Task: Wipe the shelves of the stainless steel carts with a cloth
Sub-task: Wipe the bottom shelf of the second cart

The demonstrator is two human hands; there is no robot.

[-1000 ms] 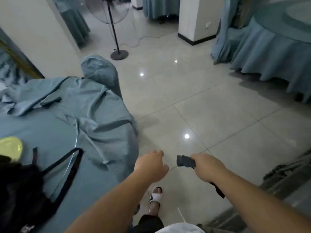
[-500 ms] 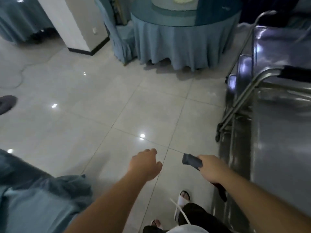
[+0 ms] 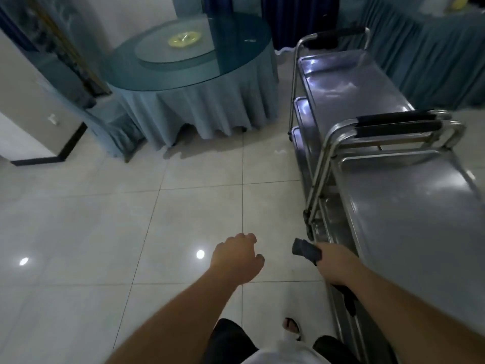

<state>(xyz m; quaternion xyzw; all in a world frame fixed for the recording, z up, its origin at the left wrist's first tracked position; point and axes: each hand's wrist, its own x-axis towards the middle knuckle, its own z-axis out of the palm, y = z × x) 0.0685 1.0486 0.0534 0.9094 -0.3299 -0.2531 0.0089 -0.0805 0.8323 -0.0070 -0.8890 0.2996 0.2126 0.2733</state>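
Two stainless steel carts stand end to end on the right. The near cart [image 3: 409, 219] has a broad bare top shelf and black-padded handles; the far cart [image 3: 349, 82] shows three stacked shelves. My right hand [image 3: 337, 264] is shut on a dark grey cloth [image 3: 305, 251], whose other end hangs below the wrist, just left of the near cart's edge. My left hand [image 3: 236, 257] hovers over the tiled floor with loosely curled fingers, holding nothing.
A round table [image 3: 189, 61] with a glass top and blue skirt stands at the back, a covered chair [image 3: 105, 122] to its left. A white pillar [image 3: 31, 119] is at the far left. Blue drapes hang behind the carts. My feet show below.
My view has swung right, away from the blue-covered table, bringing both carts fully into sight. My hands keep the same pose, with the cloth still in my right hand.
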